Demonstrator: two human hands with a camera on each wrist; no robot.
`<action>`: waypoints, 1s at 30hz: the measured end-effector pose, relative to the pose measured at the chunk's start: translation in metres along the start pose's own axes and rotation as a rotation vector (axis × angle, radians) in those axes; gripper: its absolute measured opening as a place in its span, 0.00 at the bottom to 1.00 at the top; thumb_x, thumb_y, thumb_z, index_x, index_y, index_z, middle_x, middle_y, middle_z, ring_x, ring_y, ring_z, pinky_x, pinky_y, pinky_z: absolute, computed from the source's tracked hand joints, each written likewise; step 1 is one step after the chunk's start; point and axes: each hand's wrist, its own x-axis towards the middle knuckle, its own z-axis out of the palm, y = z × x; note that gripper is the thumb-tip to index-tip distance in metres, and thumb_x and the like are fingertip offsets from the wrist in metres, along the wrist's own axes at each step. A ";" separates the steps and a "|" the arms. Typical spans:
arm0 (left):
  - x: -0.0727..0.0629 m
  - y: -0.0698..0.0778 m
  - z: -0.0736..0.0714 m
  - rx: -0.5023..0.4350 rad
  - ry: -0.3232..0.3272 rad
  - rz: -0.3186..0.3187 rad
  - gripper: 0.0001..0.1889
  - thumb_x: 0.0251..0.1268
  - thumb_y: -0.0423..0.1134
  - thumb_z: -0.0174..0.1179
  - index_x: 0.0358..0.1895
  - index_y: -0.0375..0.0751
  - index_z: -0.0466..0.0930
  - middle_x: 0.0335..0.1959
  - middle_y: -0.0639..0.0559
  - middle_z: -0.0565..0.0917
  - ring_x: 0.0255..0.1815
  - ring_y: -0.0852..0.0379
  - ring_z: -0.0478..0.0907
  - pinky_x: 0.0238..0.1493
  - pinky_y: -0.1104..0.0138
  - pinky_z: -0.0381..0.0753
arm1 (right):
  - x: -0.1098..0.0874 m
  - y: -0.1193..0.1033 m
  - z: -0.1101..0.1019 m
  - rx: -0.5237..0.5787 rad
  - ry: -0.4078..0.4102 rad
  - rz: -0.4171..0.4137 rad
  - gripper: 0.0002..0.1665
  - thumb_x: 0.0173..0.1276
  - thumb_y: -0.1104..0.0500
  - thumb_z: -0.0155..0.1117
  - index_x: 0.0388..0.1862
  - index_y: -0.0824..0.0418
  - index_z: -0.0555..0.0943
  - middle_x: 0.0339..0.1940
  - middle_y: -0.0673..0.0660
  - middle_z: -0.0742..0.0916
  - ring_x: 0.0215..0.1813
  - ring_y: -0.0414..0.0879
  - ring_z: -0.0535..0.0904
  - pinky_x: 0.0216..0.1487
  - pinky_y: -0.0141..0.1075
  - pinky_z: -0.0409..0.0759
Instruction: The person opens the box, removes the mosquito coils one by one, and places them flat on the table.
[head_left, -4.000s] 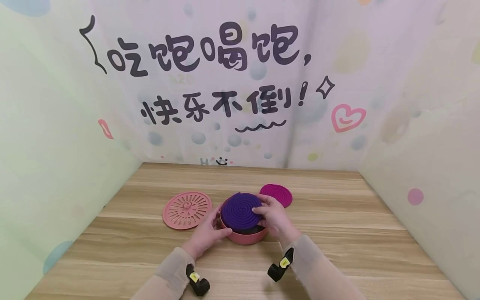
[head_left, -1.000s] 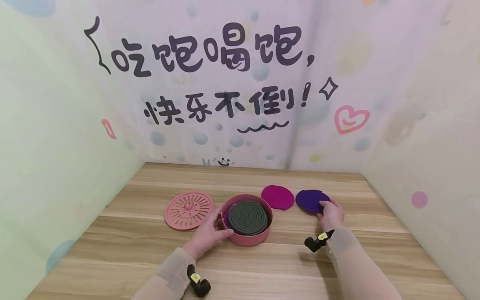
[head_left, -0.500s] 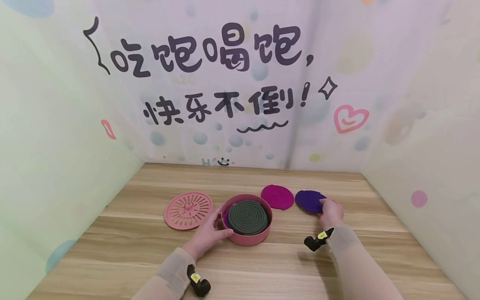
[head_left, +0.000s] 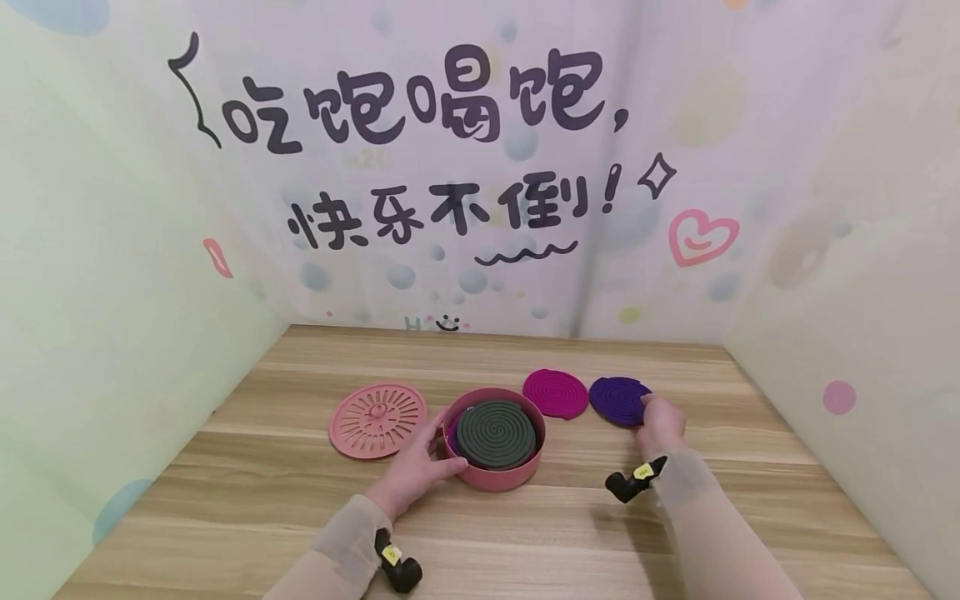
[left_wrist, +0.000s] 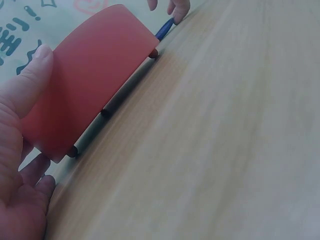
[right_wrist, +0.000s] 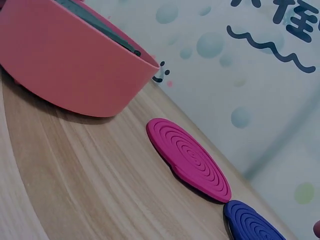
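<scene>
My left hand (head_left: 412, 467) grips the pink round mosquito coil holder (head_left: 498, 481) by its left side; its thumb lies against the wall in the left wrist view. Inside the holder a dark green mosquito coil (head_left: 496, 434) lies on top, with a bit of purple showing at its left. At the right, my right hand (head_left: 662, 425) pinches the near right edge of a blue-purple mosquito coil (head_left: 620, 401) that lies flat on the table. Beside that coil, its edge right at it, is a magenta mosquito coil (right_wrist: 187, 157). Most of my right fingers are hidden in the head view.
A pink slotted lid (head_left: 377, 420) with a small knob lies left of the holder. The wood-grain table (head_left: 525, 550) ends at a printed wall (head_left: 480, 292) behind and plain panels at both sides. Each wrist carries a small black camera.
Since four seconds ago, the blue-purple coil has gone from the holder to the table's right, uncovering the dark green one. In the last second it has shifted slightly left with my right hand.
</scene>
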 end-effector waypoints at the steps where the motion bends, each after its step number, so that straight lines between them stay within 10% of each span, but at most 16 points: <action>1: 0.000 0.000 0.000 0.000 0.000 0.000 0.49 0.53 0.46 0.72 0.76 0.46 0.51 0.75 0.44 0.55 0.74 0.41 0.53 0.71 0.49 0.56 | -0.001 0.000 0.000 0.006 0.004 -0.010 0.40 0.65 0.72 0.49 0.75 0.70 0.50 0.77 0.57 0.57 0.73 0.45 0.54 0.71 0.31 0.60; 22: 0.000 0.001 0.000 0.006 0.001 -0.008 0.49 0.54 0.46 0.72 0.76 0.47 0.51 0.75 0.44 0.55 0.74 0.41 0.54 0.71 0.48 0.56 | -0.011 -0.009 -0.004 0.116 -0.050 0.044 0.38 0.66 0.72 0.43 0.75 0.69 0.49 0.77 0.56 0.57 0.70 0.42 0.57 0.67 0.29 0.64; 30: 0.000 0.001 0.000 0.004 0.004 -0.008 0.48 0.54 0.45 0.71 0.76 0.47 0.52 0.75 0.44 0.56 0.74 0.41 0.54 0.71 0.48 0.56 | -0.016 -0.009 -0.011 0.069 -0.059 0.066 0.18 0.69 0.69 0.44 0.57 0.61 0.66 0.66 0.52 0.63 0.58 0.40 0.63 0.59 0.29 0.68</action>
